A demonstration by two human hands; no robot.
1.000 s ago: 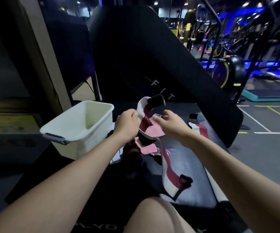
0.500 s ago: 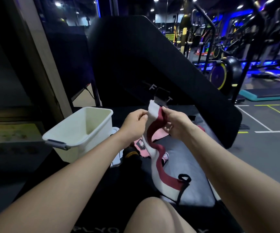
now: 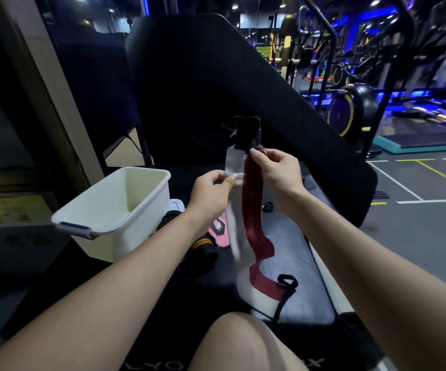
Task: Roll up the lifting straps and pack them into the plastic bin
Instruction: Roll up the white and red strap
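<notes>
Both hands pinch the strap's top, left hand (image 3: 211, 194) lower, right hand (image 3: 278, 172) higher; the strap (image 3: 252, 210) hangs lengthwise toward the counter (image 3: 296, 253), bin (image 3: 115, 210) leftward.

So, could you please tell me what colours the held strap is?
The strap is white and dark red, black-tipped; head view.

A dim room with blue glow.
Small ceiling lights shine at twelve o'clock, blue light at two o'clock. The left side is dark, edges bend, the strap (image 3: 234, 236) looks blurry.
</notes>
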